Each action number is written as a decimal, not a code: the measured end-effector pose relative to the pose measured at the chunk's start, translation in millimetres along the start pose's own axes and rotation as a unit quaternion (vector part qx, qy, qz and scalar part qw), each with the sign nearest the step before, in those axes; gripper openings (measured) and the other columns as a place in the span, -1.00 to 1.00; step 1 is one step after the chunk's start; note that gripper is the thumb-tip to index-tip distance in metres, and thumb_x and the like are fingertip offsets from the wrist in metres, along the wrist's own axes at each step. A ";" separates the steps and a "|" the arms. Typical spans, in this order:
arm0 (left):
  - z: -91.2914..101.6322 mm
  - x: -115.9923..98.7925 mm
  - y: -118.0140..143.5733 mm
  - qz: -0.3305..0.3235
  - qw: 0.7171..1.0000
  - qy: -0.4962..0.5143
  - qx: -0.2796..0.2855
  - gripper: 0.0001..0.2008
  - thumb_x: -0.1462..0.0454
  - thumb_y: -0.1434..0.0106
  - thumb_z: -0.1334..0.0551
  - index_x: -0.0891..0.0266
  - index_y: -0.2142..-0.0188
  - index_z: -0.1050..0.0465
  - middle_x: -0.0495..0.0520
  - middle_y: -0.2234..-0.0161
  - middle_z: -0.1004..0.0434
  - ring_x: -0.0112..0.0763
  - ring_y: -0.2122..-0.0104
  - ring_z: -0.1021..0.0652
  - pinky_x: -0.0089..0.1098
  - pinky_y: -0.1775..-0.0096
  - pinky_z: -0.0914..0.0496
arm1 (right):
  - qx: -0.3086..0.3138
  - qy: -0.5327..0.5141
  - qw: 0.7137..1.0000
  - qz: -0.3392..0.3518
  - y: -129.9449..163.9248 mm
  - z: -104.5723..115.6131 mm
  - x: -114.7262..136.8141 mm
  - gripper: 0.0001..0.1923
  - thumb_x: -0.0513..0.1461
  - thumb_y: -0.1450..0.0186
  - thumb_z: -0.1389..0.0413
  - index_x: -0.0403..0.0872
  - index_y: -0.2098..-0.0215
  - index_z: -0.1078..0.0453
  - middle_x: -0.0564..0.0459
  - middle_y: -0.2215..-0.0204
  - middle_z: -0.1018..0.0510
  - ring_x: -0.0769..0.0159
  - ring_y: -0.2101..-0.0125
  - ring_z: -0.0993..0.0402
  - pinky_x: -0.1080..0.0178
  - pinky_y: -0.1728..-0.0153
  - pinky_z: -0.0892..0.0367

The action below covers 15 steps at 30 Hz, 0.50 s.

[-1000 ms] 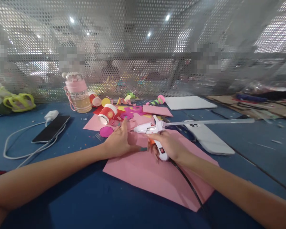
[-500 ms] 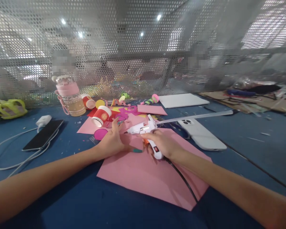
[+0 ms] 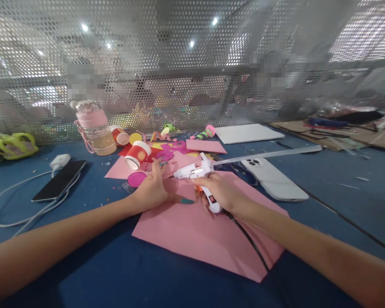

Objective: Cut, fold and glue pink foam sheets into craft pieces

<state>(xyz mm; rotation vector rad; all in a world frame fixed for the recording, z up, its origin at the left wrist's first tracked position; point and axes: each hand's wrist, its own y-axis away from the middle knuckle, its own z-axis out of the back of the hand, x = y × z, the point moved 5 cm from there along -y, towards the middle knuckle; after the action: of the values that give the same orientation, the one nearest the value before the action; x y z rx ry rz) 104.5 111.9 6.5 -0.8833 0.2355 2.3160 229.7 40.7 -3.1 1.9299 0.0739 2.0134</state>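
Two hands work: right hand grips glue gun, left hand spread flat beside red cup.

Left hand flat; right hand gripping.

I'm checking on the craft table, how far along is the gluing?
Done: coloured shapes lie cut. In hand: the right hand grips the glue gun, the left hand presses the pink sheet. Left: that sheet looks bare; no glue shows.
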 end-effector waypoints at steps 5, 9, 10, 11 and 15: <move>0.3 0.3 0.6 -0.020 1.000 0.011 -0.001 0.18 0.01 0.26 -0.35 0.36 -0.16 0.39 0.50 -0.17 0.08 0.06 -0.14 -0.07 -0.05 -0.06 -0.12 | -0.003 -0.009 1.000 0.010 -3.1 3.9 -4.1 -0.73 -0.19 -0.06 -0.07 -0.09 0.73 -0.15 0.20 0.90 -0.24 0.49 0.91 -0.13 0.43 0.94 -0.07; -0.3 2.4 0.6 -0.013 1.000 0.008 0.000 0.19 -0.01 0.29 -0.35 0.37 -0.15 0.37 0.50 -0.17 0.09 0.08 -0.14 -0.07 -0.05 -0.05 -0.12 | -0.033 0.009 0.999 0.023 -2.0 11.1 -3.5 -0.71 -0.23 -0.06 -0.08 -0.11 0.76 -0.16 0.18 0.88 -0.26 0.49 0.89 -0.18 0.45 0.92 -0.06; -0.3 2.5 0.7 -0.011 1.000 0.007 0.001 0.20 -0.01 0.30 -0.35 0.39 -0.15 0.37 0.51 -0.17 0.09 0.08 -0.14 -0.06 -0.05 -0.06 -0.12 | -0.042 0.016 0.999 0.023 -0.9 13.0 -2.9 -0.71 -0.23 -0.07 -0.07 -0.11 0.76 -0.17 0.17 0.89 -0.26 0.49 0.89 -0.18 0.45 0.91 -0.06; -0.2 2.3 0.9 -0.010 1.000 0.007 0.002 0.20 -0.01 0.30 -0.35 0.40 -0.15 0.37 0.51 -0.16 0.09 0.07 -0.14 -0.06 -0.06 -0.06 -0.12 | -0.052 0.022 0.998 0.021 0.3 14.7 -2.4 -0.70 -0.24 -0.08 -0.06 -0.11 0.77 -0.17 0.17 0.90 -0.25 0.48 0.89 -0.18 0.45 0.90 -0.06; 0.7 0.6 1.6 -0.018 1.000 0.013 0.001 0.17 -0.01 0.29 -0.35 0.39 -0.14 0.34 0.50 -0.15 0.03 0.05 -0.14 -0.07 -0.06 -0.06 -0.12 | -0.072 0.022 0.997 0.008 4.1 14.7 -2.0 -0.69 -0.27 -0.10 -0.03 -0.11 0.77 -0.15 0.19 0.90 -0.23 0.50 0.90 -0.16 0.45 0.90 -0.06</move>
<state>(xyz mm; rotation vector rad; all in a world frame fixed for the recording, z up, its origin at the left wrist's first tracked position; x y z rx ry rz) 102.8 111.3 6.5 -0.9100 0.2308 2.2723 243.2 33.2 -2.9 1.8035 -0.0743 2.0119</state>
